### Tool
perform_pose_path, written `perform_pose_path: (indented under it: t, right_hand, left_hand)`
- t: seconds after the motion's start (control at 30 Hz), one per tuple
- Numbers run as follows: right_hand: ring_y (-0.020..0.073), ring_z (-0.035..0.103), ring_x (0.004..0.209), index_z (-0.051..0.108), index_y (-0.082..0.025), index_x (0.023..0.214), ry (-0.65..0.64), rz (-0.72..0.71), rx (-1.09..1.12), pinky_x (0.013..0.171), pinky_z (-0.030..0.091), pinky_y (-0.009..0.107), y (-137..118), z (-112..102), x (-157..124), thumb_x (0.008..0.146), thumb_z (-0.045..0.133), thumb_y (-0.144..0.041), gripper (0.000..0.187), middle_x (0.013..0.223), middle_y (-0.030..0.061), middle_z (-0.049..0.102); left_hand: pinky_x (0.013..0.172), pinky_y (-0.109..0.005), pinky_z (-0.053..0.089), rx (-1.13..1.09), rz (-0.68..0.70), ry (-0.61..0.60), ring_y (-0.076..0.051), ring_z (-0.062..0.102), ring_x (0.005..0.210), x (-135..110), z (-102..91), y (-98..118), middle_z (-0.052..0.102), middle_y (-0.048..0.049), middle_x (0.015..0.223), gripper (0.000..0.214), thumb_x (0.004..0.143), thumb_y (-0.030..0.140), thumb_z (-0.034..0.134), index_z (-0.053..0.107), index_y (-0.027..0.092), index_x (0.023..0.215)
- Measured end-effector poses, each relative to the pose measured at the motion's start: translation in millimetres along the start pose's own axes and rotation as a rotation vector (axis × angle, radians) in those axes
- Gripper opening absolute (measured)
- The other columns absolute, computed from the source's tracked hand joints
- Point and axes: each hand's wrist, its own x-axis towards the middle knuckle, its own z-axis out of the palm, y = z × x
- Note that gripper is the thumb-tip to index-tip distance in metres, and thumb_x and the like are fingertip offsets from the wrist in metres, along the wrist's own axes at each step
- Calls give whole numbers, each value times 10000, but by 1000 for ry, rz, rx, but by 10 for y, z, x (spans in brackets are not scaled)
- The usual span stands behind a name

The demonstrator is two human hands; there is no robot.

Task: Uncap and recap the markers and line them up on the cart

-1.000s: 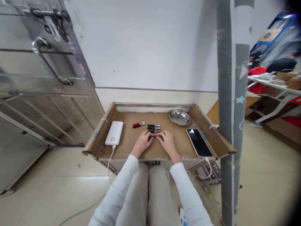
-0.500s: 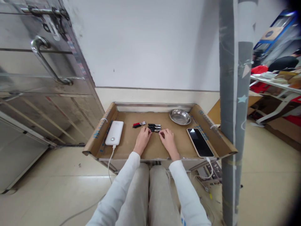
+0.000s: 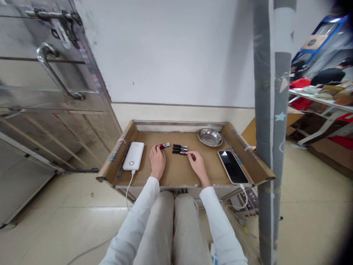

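Note:
A row of short black sticks with silver ends (image 3: 179,149) lies in the middle of a cardboard-lined tray (image 3: 149,137). My right hand (image 3: 197,163) has its fingers curled, fingertips at the silver end of the row's front stick. To the left of that row, my left hand (image 3: 157,162) closes its fingertips over the near end of a red stick with a silver tip (image 3: 164,145). The hand hides part of that stick and whatever lies beside it. What exactly the sticks are is too small to make out.
At the tray's left lies a white power bank (image 3: 134,156) with a cable. A shiny metal bowl (image 3: 210,137) sits back right, and a phone (image 3: 233,167) with a cable lies front right. Beyond the tray's right end stands a wrapped grey pillar (image 3: 271,129).
My left hand has moved left, from the row of black sticks to the red stick. My right hand stays by the front black stick.

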Motion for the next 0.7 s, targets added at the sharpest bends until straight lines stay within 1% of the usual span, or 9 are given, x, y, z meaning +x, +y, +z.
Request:
perform_pose_path:
  t: [0.13,0.23,0.3,0.37,0.4,0.47,0.53,0.6,0.7]
  right_hand:
    - [171,567,803,671,-216,887,27,57,118,756,411,283,6,-6,17,835,515,-385,236,929,46,643]
    - [168,562,799,670,-215,884,36,62,135,758,404,277,-22,19,24,841,512,-419,261,933,46,651]
    - [161,553,770,666,-215,889,40,68,136,746,400,270,-57,48,27,847,507,-440,279,918,42,654]
    - [145,543,719,663,-216,912,24,94,179,711,398,255,-93,75,28,847,503,-470,307,880,30,655]
    - [133,532,676,659,-219,940,6,119,224,673,396,243,-106,84,30,851,489,-489,332,854,20,652]
    - [103,485,567,651,-224,981,-49,175,329,568,372,224,-117,88,35,855,456,-532,386,789,-3,637]
    - [81,434,489,653,-218,967,-114,235,431,479,315,217,-103,72,44,835,470,-563,412,720,-19,611]
    - [69,420,469,662,-207,915,-159,294,547,444,272,217,-74,46,55,791,534,-570,405,692,-22,597]
    - [69,450,507,671,-199,891,-199,378,744,465,291,217,-27,11,66,733,629,-533,372,708,-10,608]
  left_hand:
    - [839,-445,425,127,-31,-103,-296,517,982,-19,-74,-89,558,-144,1015,181,879,221,438,535,149,1014]
    - [819,-453,429,75,-88,-126,-294,528,957,-125,-146,-100,570,-139,979,170,894,261,438,545,153,970]
    - [813,-431,438,-92,-123,-110,-270,544,921,-215,-187,-67,583,-120,938,176,910,280,416,544,160,935]
    - [802,-379,455,-352,-131,-97,-224,565,879,-290,-215,13,594,-89,911,175,918,295,411,537,174,924]
    - [793,-353,462,-480,-131,-106,-202,573,859,-315,-224,70,599,-74,910,172,916,306,421,537,180,931]
    - [774,-318,472,-659,-123,-163,-173,583,831,-335,-230,211,608,-62,922,181,910,329,445,548,183,941]
    - [771,-303,473,-755,-125,-222,-159,591,815,-313,-225,366,614,-56,925,189,891,344,488,566,182,948]
    - [789,-297,476,-852,-142,-229,-154,599,839,-260,-212,504,615,-59,953,187,871,342,526,568,179,953]
    - [813,-295,477,-984,-181,-206,-154,602,894,-149,-199,639,616,-69,1003,214,842,322,567,548,177,998]
